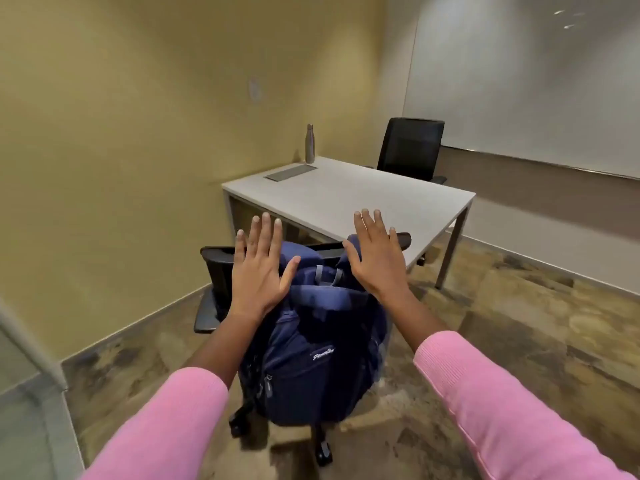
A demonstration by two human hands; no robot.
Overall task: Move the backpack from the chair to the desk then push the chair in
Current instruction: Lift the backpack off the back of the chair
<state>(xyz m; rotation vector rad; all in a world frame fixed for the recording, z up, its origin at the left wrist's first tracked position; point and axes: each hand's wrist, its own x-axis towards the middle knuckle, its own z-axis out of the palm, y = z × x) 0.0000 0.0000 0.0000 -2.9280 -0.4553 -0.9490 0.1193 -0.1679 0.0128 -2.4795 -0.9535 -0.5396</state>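
A navy blue backpack [315, 355] stands upright on a black wheeled office chair [216, 271], which sits pulled back from the near edge of a white desk [349, 199]. My left hand [258, 271] hovers flat over the backpack's top left, fingers spread, holding nothing. My right hand [375, 258] is spread flat over the top right of the backpack, also holding nothing. Both arms wear pink sleeves. The chair's seat is hidden under the backpack; its armrests and castors show.
A metal bottle [309, 143] and a grey inset panel [291, 173] sit at the desk's far left. A second black chair [410, 148] stands behind the desk. A yellow wall is to the left, a whiteboard wall to the right, patterned carpet around.
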